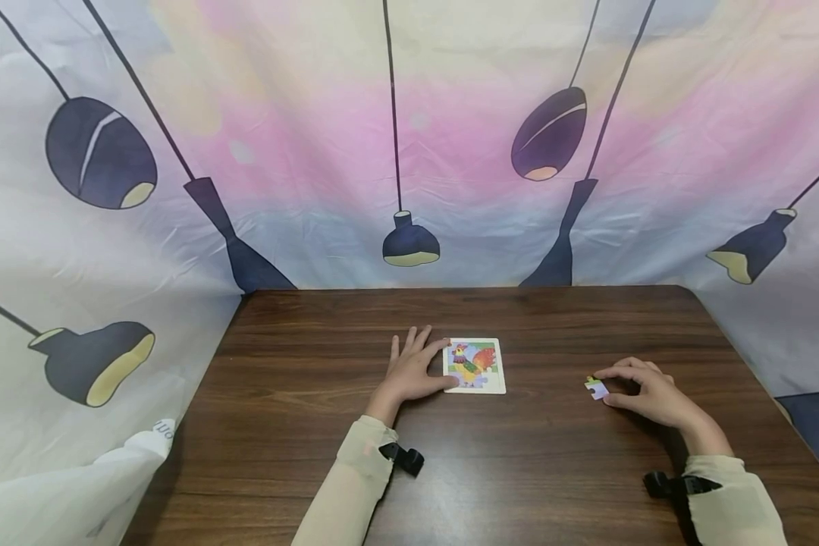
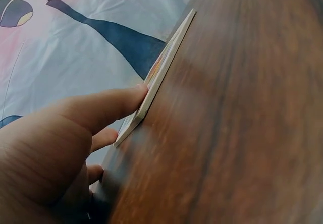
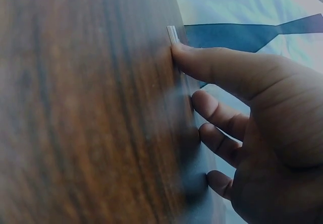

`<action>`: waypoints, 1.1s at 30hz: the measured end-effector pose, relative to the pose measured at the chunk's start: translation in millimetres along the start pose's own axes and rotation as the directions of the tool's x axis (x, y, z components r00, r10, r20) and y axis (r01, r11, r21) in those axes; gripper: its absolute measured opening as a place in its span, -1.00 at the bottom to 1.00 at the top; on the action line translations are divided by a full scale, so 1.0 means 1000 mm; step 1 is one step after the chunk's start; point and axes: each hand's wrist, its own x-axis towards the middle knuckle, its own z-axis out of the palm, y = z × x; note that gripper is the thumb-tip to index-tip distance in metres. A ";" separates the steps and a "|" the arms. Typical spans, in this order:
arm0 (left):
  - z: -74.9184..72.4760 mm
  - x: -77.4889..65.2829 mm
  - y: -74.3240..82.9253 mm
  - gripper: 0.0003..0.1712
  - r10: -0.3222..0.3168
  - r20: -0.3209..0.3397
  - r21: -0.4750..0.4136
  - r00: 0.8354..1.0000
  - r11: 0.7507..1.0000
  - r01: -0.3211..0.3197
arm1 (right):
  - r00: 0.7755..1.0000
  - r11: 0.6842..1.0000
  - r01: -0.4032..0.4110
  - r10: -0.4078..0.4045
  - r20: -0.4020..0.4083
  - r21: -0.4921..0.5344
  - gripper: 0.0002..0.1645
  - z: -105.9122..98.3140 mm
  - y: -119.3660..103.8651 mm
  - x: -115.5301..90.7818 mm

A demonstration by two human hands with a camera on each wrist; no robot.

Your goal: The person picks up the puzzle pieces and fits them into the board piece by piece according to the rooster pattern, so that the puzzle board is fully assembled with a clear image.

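A square jigsaw puzzle (image 1: pixel 501 378) with a white frame and a rooster picture lies flat on the table. My left hand (image 1: pixel 409 373) is spread at its left side, thumb on the lower left corner and index finger at the upper left one. From the left wrist view, the thumb rests on the rim of the puzzle (image 2: pixel 169 60). Well to the right, my right hand (image 1: pixel 655 396) pinches a small lilac and yellow-green puzzle piece (image 1: pixel 597 390) between thumb and index finger. Only the edge of that piece (image 3: pixel 171 32) shows past the thumb in the right wrist view.
Both hands work on a dark brown wooden table (image 1: pixel 532 470). A printed cloth (image 1: pixel 327 152) with hanging-lamp pictures stands behind the far edge and along the sides. White fabric (image 1: pixel 75 485) hangs by the left edge. Black straps sit on both sleeved wrists.
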 end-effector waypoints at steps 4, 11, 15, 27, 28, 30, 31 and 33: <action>0.000 0.000 -0.002 -0.05 0.000 0.016 -0.017 1.000 1.000 0.000 | 1.000 1.000 0.009 -0.009 -0.012 -0.005 -0.57 0.001 0.001 0.000; 0.000 0.002 -0.006 0.19 0.006 0.017 -0.013 1.000 1.000 -0.006 | 0.999 0.999 0.020 -0.021 -0.041 -0.031 -0.60 0.003 0.000 -0.003; -0.001 0.001 -0.005 0.36 0.001 0.030 -0.005 1.000 1.000 -0.001 | 0.999 1.000 0.013 -0.014 -0.047 -0.028 -0.63 0.004 -0.003 -0.002; 0.000 0.002 -0.005 0.40 -0.003 0.062 0.028 0.998 1.000 0.001 | 1.000 0.998 0.013 -0.014 -0.021 -0.057 -0.55 0.003 -0.008 -0.002; 0.001 0.002 -0.005 0.41 -0.003 0.061 0.026 0.998 1.000 0.001 | 1.000 0.998 0.013 -0.014 -0.017 -0.061 -0.56 0.003 -0.008 -0.001; 0.001 0.002 -0.006 0.41 -0.004 0.061 0.024 0.998 1.000 0.002 | 1.000 0.997 0.019 -0.020 -0.012 -0.080 -0.57 0.003 -0.011 0.000; 0.001 0.002 -0.006 0.41 -0.004 0.061 0.025 0.998 1.000 0.002 | 1.000 0.996 0.020 -0.021 -0.007 -0.092 -0.57 0.003 -0.013 0.000; 0.001 0.002 -0.007 0.41 -0.004 0.058 0.025 0.998 1.000 0.002 | 0.999 0.993 0.034 -0.035 -0.006 -0.113 -0.60 0.005 -0.017 0.002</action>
